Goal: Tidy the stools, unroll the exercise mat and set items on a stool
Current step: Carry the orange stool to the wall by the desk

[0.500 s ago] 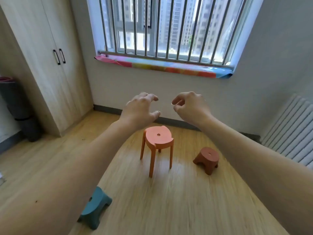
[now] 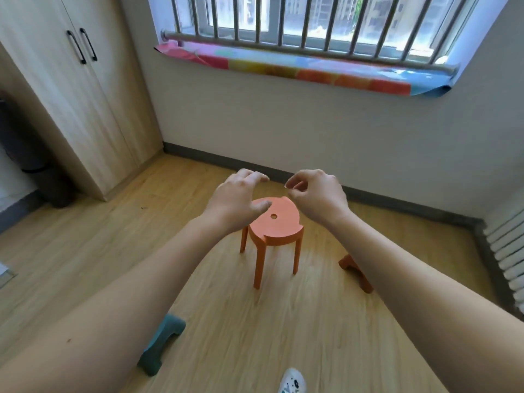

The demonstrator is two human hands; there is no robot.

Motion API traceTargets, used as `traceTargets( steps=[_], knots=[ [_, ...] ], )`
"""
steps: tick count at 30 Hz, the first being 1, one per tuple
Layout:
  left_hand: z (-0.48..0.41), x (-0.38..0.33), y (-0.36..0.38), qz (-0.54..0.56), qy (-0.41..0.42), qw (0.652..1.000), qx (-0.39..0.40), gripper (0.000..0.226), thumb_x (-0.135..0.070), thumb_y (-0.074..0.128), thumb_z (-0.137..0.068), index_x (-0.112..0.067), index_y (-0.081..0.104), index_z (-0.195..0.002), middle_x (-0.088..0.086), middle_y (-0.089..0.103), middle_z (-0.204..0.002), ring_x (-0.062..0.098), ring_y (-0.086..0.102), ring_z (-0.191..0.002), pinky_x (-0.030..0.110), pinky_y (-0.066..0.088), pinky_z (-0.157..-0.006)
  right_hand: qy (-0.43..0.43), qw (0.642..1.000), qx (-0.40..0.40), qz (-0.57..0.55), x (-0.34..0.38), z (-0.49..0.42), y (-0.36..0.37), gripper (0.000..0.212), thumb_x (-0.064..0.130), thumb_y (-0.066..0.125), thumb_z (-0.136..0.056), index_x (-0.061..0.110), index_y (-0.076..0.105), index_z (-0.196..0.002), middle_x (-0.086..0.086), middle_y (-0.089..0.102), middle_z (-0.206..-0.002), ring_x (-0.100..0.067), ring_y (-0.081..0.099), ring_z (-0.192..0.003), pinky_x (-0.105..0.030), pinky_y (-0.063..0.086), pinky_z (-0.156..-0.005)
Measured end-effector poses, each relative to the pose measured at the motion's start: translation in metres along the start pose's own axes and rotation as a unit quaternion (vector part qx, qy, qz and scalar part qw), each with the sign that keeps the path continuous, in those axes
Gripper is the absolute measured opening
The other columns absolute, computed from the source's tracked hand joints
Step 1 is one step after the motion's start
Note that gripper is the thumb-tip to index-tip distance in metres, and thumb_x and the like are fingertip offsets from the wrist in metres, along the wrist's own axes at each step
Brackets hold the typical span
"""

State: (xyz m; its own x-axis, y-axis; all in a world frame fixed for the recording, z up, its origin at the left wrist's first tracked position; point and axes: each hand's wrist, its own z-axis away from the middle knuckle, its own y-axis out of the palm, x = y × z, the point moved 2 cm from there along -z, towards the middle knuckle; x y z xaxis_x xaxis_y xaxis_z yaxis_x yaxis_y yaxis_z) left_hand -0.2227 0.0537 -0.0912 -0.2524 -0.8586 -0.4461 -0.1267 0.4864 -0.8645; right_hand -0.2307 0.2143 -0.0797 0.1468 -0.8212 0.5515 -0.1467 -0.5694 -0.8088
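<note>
Three stools are sharing the wooden floor (image 2: 283, 336) with us, and we are taking the tall orange stool (image 2: 273, 222), standing upright near the wall under the window (image 2: 297, 21), as our landmark. We are holding both hands out over its round seat: the left hand (image 2: 236, 204) is hovering above the seat's left edge with fingers loosely spread and curled, holding nothing, and the right hand (image 2: 319, 198) is hanging above the right edge, half curled with thumb and forefinger close together, also empty as far as we can tell. Neither hand is touching the seat yet. A low rust-brown stool (image 2: 355, 272) is lying to the right of the orange stool, partly hidden behind our right forearm, and a low teal stool (image 2: 163, 343) is sitting well to the near left of it, partly under our left forearm. We are judging that the tidying of the stools is the step in hand and is only starting; the next move is calling for both hands to drop and close on opposite rims of the seat. A dark roll (image 2: 31, 154), possibly the exercise mat, is standing far left of the orange stool beside the wardrobe (image 2: 85, 103). We are seeing no containers with visible contents.
</note>
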Motion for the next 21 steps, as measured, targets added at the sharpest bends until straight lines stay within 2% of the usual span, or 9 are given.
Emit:
traceTargets(
  steps=[3,5,9,13,17,21],
  knots=[
    [-0.037,0.007,0.028,0.011,-0.032,0.999,0.025,0.051,-0.040,0.063,-0.087,-0.024,0.048,-0.133,0.000,0.047,-0.140,0.017,0.044,-0.127,0.036,0.045,-0.099,0.007,1.000,0.025,-0.005,-0.028,-0.038,0.015,0.019,0.026,0.060,-0.093,0.020,0.068,-0.109,0.002,0.069,-0.104,0.003,0.052,-0.058,-0.011,0.040,-0.054],
    [-0.062,0.014,0.048,0.027,-0.056,0.997,0.036,0.051,-0.039,0.063,-0.087,-0.023,0.048,-0.133,0.000,0.047,-0.140,0.017,0.044,-0.127,0.035,0.044,-0.099,0.017,0.999,0.043,-0.005,-0.048,-0.067,0.027,0.019,0.025,0.061,-0.093,0.019,0.069,-0.109,0.001,0.069,-0.104,0.000,0.056,-0.063,-0.011,0.041,-0.055],
    [-0.088,0.036,0.073,0.040,-0.092,0.993,0.065,0.053,-0.038,0.063,-0.087,-0.022,0.047,-0.135,0.001,0.047,-0.139,0.017,0.045,-0.126,0.034,0.044,-0.099,0.044,0.996,0.078,-0.015,-0.072,-0.105,0.059,0.018,0.023,0.060,-0.092,0.020,0.069,-0.107,0.001,0.068,-0.108,-0.011,0.063,-0.088,-0.021,0.054,-0.068],
    [-0.121,0.080,0.097,0.061,-0.140,0.983,0.102,0.060,-0.047,0.063,-0.085,-0.024,0.044,-0.137,0.000,0.046,-0.138,0.016,0.046,-0.122,0.029,0.042,-0.091,0.067,0.989,0.129,-0.027,-0.085,-0.148,0.107,0.018,0.024,0.059,-0.091,0.023,0.068,-0.107,0.003,0.067,-0.109,-0.011,0.063,-0.089,-0.029,0.058,-0.071],
    [-0.158,0.119,0.131,0.146,-0.195,0.961,0.134,0.069,-0.053,0.063,-0.082,-0.025,0.038,-0.140,0.001,0.042,-0.140,0.016,0.046,-0.121,0.026,0.038,-0.085,0.094,0.982,0.160,-0.021,-0.098,-0.184,0.138,0.021,0.025,0.058,-0.089,0.027,0.067,-0.108,0.005,0.068,-0.104,-0.012,0.064,-0.085,-0.034,0.059,-0.069],
    [-0.206,0.166,0.165,0.236,-0.253,0.925,0.158,0.071,-0.055,0.064,-0.080,-0.028,0.037,-0.140,0.001,0.040,-0.140,0.015,0.044,-0.120,0.029,0.037,-0.087,0.172,0.968,0.183,-0.020,-0.115,-0.236,0.165,0.025,0.024,0.056,-0.087,0.030,0.065,-0.109,0.007,0.068,-0.105,-0.014,0.064,-0.089,-0.038,0.058,-0.076]
  ],
)
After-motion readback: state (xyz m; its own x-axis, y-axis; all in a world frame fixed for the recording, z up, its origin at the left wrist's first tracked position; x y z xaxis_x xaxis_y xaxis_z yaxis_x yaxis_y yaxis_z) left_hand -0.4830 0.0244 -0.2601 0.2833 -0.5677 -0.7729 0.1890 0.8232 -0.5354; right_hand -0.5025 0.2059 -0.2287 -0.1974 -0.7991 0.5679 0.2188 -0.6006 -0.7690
